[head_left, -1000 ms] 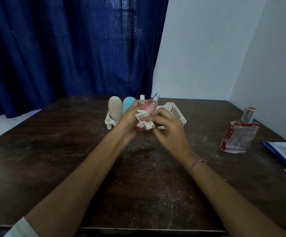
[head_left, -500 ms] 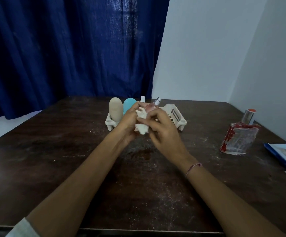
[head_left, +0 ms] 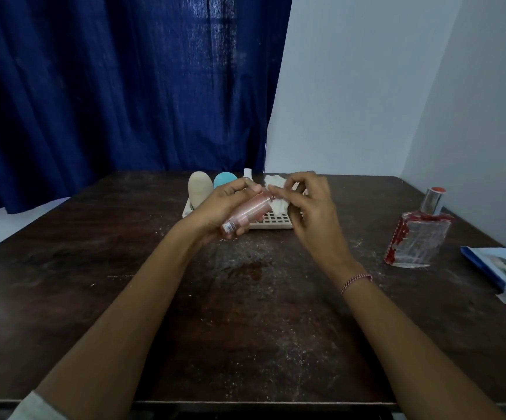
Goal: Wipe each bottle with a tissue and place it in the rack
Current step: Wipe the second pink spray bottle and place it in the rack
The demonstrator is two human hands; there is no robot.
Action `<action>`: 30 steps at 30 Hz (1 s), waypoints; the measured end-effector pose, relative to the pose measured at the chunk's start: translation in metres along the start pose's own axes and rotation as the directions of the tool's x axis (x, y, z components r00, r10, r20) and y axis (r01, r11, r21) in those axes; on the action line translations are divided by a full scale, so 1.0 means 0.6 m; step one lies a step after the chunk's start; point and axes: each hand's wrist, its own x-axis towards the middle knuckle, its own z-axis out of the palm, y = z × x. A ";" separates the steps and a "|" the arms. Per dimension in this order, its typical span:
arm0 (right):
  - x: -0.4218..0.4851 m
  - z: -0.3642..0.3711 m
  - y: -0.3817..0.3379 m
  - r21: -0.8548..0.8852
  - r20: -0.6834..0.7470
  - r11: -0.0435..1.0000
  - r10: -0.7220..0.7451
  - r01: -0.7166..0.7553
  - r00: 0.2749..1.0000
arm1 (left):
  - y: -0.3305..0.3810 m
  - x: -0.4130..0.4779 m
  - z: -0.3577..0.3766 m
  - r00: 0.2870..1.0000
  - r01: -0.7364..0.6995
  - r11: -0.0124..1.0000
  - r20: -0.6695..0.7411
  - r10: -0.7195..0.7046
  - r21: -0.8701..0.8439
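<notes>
bottle: tilted before rack, base nearest, cap end unclear at tissue
left hand: curled round bottle
right hand: pinches tissue

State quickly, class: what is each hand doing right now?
Left hand: closed, gripping the tilted pink bottle.
Right hand: closed, pinching the white tissue.

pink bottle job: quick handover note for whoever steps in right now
Left hand holds the pink bottle tilted over the rack front edge.
Right hand pinches the tissue at the bottle's far end.
Done: beige bottle and blue bottle in the rack; a white cap shows behind.
Left: finish wiping, rack it, then the glass perfume bottle on the table, right side.
</notes>
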 end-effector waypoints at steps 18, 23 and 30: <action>0.006 -0.012 0.013 0.512 0.272 0.722 0.378 -0.466 0.885 | -0.021 0.007 0.001 0.997 -0.070 0.773 0.019 0.075 0.631; 0.003 -0.011 0.016 0.429 0.278 0.771 0.384 -0.472 0.880 | -0.025 0.004 0.006 0.994 -0.098 0.608 0.042 0.105 0.788; -0.001 0.002 0.023 0.299 0.333 0.731 0.522 -0.613 0.785 | -0.032 0.002 0.003 0.880 -0.181 -0.027 0.174 0.443 0.983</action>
